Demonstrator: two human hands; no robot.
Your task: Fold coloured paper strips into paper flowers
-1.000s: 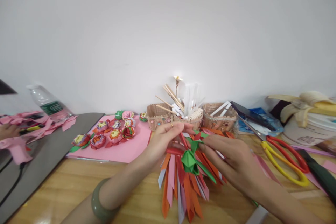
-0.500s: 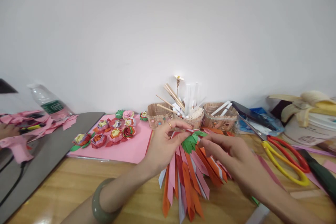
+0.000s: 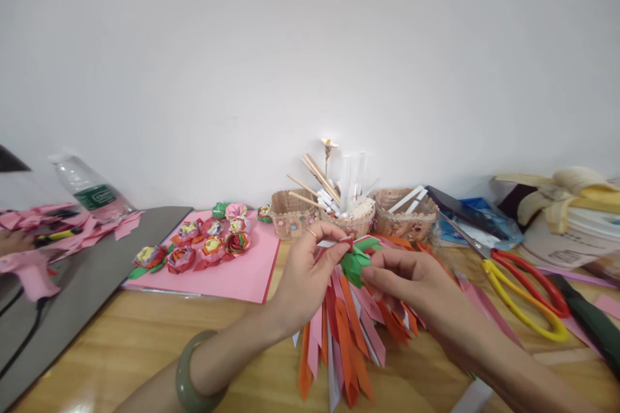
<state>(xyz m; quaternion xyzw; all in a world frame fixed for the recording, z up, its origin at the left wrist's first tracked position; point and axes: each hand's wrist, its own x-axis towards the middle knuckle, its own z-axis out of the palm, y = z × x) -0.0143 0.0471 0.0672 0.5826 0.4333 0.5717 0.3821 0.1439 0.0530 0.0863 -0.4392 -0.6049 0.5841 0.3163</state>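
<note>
In the middle of the head view a green folded paper flower (image 3: 355, 262) is held up between both hands. My left hand (image 3: 310, 271), with a ring and a green bangle (image 3: 188, 368) on its arm, pinches the flower's left side, where a bit of red and white paper shows. From the right, my right hand (image 3: 411, 284) pinches the green paper's edge between thumb and fingers. Below the hands, folded paper strips (image 3: 346, 342) in orange, pink and white fan out over the wooden table (image 3: 208, 329).
Finished paper flowers lie on a pink sheet (image 3: 242, 281) to the left. Woven baskets (image 3: 293, 216) with sticks stand along the wall. Scissors (image 3: 526, 297) and a banana peel (image 3: 562, 200) are at right. At far left are a pink glue gun (image 3: 31, 274), a bottle (image 3: 92, 187) and another person's hand (image 3: 14, 242).
My right hand has moved slightly left, its fingers closing on the green paper. The green flower has turned and shifted a little to the right in my left hand.
</note>
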